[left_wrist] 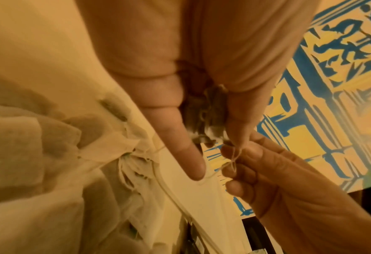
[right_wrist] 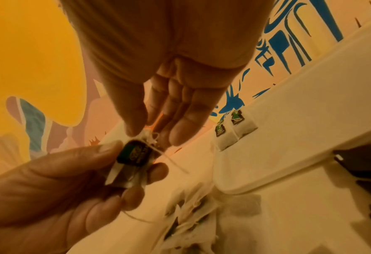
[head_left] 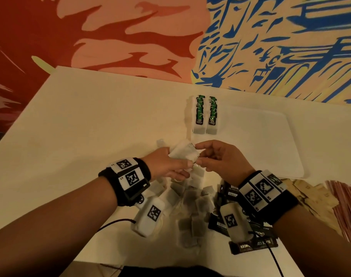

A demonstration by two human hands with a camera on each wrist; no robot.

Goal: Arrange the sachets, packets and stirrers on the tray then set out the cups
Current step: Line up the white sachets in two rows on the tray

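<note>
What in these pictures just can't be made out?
- Tea bag body, head view: both hands cover most of it.
- Black packets, head view: right wrist camera hides most; print unreadable.
- Stirrers, head view: cut off by the right edge.
- Tea bag pile, left wrist view: blurred.

— What sort of place am I working in?

— Looks to me like a café or a hospitality corner. I see a white table [head_left: 86, 120] pushed against a bold painted mural [head_left: 270, 41] in red, peach and blue, with a white tray [head_left: 270, 140], loose tea bags [head_left: 192, 198], black coffee sachets [head_left: 252, 245] and a bundle of stirrers [head_left: 346, 206] on it.
</note>
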